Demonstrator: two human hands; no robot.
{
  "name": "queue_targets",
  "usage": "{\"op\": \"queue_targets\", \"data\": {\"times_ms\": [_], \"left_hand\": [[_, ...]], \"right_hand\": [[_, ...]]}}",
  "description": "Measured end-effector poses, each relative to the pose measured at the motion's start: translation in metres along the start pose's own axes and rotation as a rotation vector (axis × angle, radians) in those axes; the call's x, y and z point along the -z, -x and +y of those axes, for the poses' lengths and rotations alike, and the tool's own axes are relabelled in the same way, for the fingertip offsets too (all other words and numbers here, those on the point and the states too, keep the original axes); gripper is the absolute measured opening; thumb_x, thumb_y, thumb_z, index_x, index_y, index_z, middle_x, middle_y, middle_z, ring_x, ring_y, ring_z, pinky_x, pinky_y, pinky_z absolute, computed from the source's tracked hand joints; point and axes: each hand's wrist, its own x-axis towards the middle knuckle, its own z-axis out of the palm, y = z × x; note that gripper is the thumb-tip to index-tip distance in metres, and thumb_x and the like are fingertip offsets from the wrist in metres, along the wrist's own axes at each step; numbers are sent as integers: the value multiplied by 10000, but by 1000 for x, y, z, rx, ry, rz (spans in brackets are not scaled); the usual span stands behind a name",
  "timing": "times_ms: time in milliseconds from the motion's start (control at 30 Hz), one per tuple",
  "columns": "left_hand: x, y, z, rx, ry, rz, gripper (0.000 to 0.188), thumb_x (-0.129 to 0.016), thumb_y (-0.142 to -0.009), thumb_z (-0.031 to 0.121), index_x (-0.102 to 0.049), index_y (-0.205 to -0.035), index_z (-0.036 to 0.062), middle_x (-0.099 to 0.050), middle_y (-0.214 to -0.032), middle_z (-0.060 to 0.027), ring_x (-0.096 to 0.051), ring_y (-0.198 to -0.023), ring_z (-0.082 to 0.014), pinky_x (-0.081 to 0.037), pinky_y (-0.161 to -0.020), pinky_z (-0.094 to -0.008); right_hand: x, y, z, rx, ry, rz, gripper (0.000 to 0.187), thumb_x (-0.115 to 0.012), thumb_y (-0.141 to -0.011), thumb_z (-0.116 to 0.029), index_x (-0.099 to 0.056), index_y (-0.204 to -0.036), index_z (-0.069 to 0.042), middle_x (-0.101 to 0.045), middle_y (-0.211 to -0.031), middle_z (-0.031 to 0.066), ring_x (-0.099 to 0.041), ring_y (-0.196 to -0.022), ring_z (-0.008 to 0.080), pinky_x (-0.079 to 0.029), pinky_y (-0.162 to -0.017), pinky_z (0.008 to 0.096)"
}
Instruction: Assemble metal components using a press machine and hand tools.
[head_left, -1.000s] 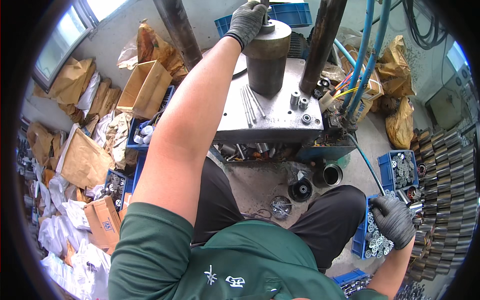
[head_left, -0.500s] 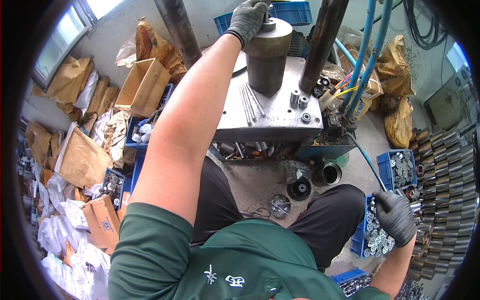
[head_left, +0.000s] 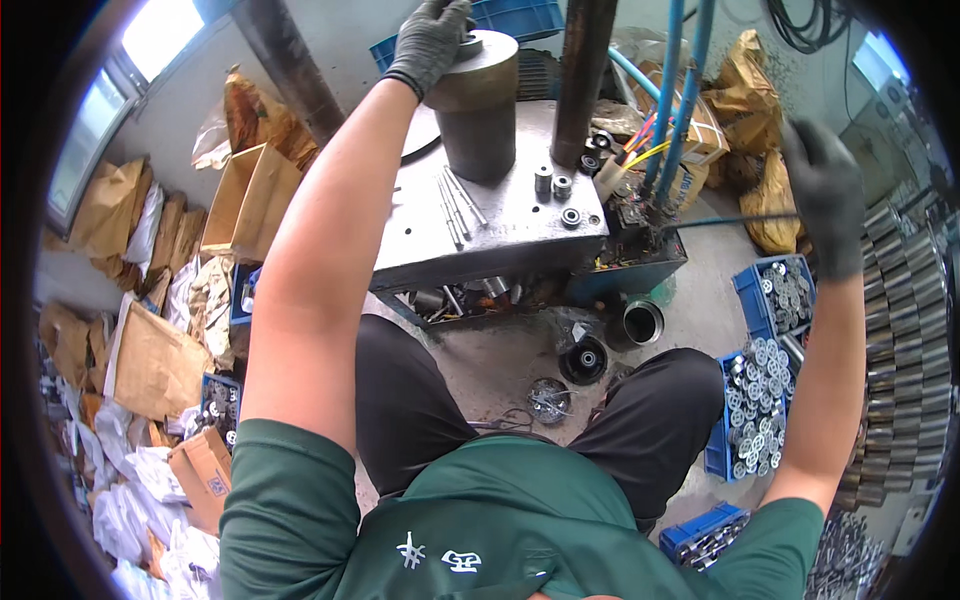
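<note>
My left hand, in a dark grey knit glove, is at the top of a thick steel cylinder standing on the metal table. Its fingers are closed around something at the cylinder's top that they mostly hide. My gloved right hand, somewhat blurred, is raised at the right and closed on the end of a long thin lever running to the machine's side. Several slim metal rods lie in front of the cylinder. Small steel bushings and a ring-shaped part sit to their right.
Blue bins of round metal parts stand by my right knee, with stacked steel tubes beyond. Dark posts and blue hoses rise around the metal table. Cartons and bags crowd the left.
My right hand has risen from beside the bins, swinging the lever up to nearly level. My left hand stays at the cylinder's top. The whole view has shifted slightly.
</note>
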Motion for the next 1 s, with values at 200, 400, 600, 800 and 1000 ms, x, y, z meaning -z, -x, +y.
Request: {"op": "queue_targets", "data": {"times_ms": [200, 400, 600, 800, 1000], "left_hand": [[-3, 7, 12, -118, -131, -4, 150, -596, -1044, 210, -641, -1063, 68, -563, -773, 10, -533, -662, -84, -511, -585, -248], [-17, 74, 22, -507, -139, 2, 310, -726, -958, 170, -648, -1233, 50, -694, -960, -21, -637, -847, -114, -528, -806, -258], [-58, 223, 25, -203, 268, -98, 342, -594, -1068, 341, -560, -1275, 70, -590, -966, -8, -562, -852, -70, -484, -726, -249], [-65, 313, -31, 771, 508, 89, 434, -533, -1054, 527, -617, -947, 115, -537, -639, 6, -547, -512, -129, -494, -435, -300], [-54, 318, -73, 1240, 640, 140, 396, -529, -1056, 420, -615, -843, 97, -553, -621, 11, -535, -501, -109, -491, -441, -290]], "right_hand": [[-32, -67, 22, -155, 199, -176, 616, -514, -1007, -645, -722, -1190, -95, -733, -1069, 196, -701, -1029, 374, -534, -896, 446], [-28, -65, 17, -212, 189, -220, 550, -601, -963, -597, -739, -1179, -110, -739, -1073, 209, -709, -1024, 386, -549, -913, 481], [-28, -57, 22, -200, 139, -276, 516, -607, -967, -543, -735, -1197, -99, -741, -1055, 217, -712, -1026, 384, -552, -918, 461], [-16, -41, 23, -224, 53, -322, 495, -659, -960, -475, -738, -1154, -27, -740, -974, 238, -730, -929, 362, -555, -872, 436], [-7, -25, 14, -202, -21, -307, 401, -661, -981, -397, -731, -1091, -18, -728, -948, 233, -720, -903, 373, -544, -821, 425]]}}
